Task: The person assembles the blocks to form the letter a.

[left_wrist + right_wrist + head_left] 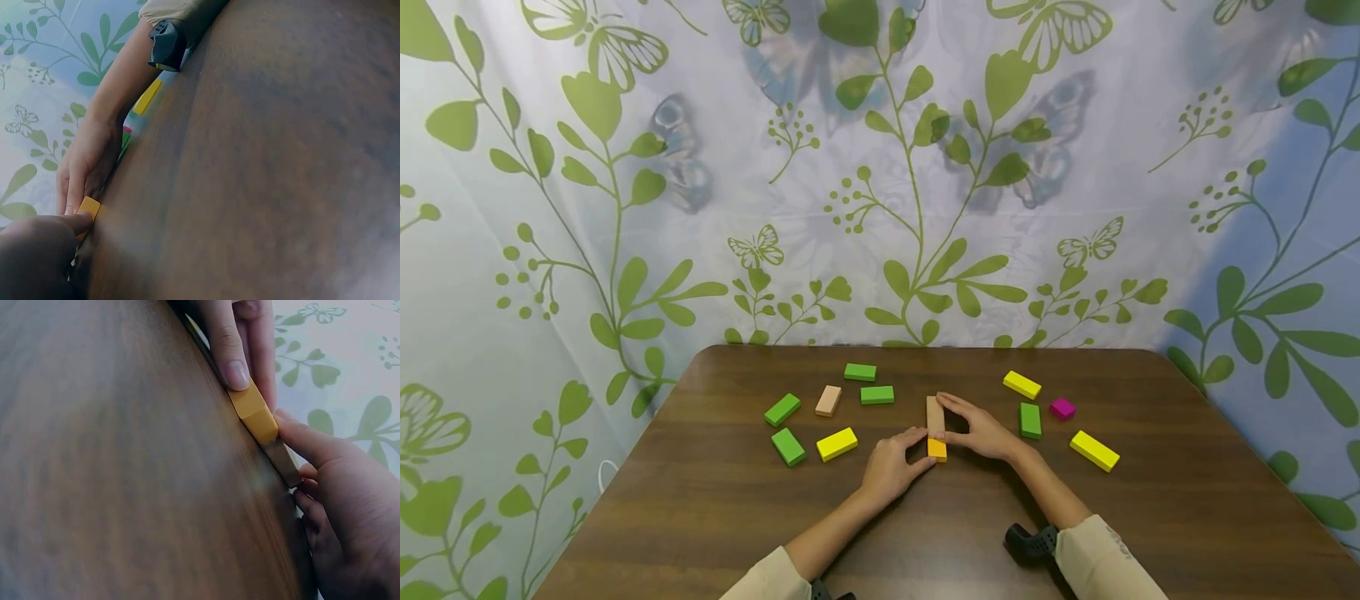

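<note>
An orange wooden block point(937, 451) and a light tan block point(935, 417) lie end to end on the table, the tan one farther from me. My left hand point(889, 468) holds the orange block from the left, its thumb at the near end. My right hand point(983, 429) grips the tan block lengthwise, with the thumb near the joint and fingers at the far end. In the right wrist view, the left thumb point(237, 375) presses the end of the orange block point(257, 415). Much of the tan block is covered by fingers in the left wrist view.
Several green blocks point(788, 447), a yellow block point(837, 444) and another tan block point(828, 401) lie to the left. At right are a green block point(1030, 421), a magenta block point(1063, 408) and two yellow ones point(1094, 451). A patterned curtain point(820, 208) hangs behind the table point(700, 500).
</note>
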A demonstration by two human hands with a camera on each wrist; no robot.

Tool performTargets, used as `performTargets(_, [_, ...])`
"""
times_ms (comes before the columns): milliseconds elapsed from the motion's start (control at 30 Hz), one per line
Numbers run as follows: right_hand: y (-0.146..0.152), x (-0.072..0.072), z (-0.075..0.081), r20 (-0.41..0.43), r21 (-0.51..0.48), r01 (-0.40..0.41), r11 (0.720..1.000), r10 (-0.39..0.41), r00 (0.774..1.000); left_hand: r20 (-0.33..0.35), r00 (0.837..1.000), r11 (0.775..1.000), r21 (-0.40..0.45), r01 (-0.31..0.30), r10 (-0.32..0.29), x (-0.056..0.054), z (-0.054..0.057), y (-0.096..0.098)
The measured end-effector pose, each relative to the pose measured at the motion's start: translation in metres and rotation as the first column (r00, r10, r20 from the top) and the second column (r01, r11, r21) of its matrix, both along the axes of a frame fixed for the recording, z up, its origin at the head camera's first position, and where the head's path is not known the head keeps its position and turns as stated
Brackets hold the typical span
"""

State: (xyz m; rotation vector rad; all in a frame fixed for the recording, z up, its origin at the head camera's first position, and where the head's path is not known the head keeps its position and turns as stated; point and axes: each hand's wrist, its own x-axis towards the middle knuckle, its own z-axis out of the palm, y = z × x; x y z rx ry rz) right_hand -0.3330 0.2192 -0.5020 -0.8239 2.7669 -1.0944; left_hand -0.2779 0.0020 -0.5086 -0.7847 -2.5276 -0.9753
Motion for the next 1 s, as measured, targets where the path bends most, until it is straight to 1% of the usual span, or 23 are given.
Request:
performTargets(67, [-0.0003,-0.0005,0.0010,0.004,-0.001,0.002,1.000,-0.002,1.000,0.004,1.000,1.000,-0.024,0.009,-0.009,-0.0009,0.0000,0.0002])
performTargets(133, [-0.0007,-0.0009,0.0016,0.004,-0.003,0.004,1.000,-0.004,1.000,0.020,1.000,0.999,-0.050,0.007,-0.006,-0.0014,0.0004,0.0002])
performTargets(267, [-0.0014,-0.0014,0.0013,0.001,0.003,0.009,1.000,-0.009,1.000,0.060,0.998,0.994,-0.109,-0.014,0.021,-0.0014,0.0014,0.0008])
performTargets(367, [-0.0013,-0.0014,0.0005,0.002,0.002,0.007,1.000,-0.007,1.000,0.079,0.996,0.991,-0.134,-0.025,0.036,-0.0013,0.0009,0.0010])
performTargets(600, [-0.0011,-0.0009,-0.0005,-0.008,-0.012,-0.004,1.000,0.004,1.000,0.086,0.996,0.990,-0.138,-0.024,0.036,0.0002,0.0008,0.0010])
performTargets(1000, [-0.0006,-0.0011,-0.0002,-0.006,-0.020,-0.017,1.000,0.016,1.000,0.068,0.997,0.986,-0.164,-0.019,0.031,-0.0012,0.0009,0.0006])
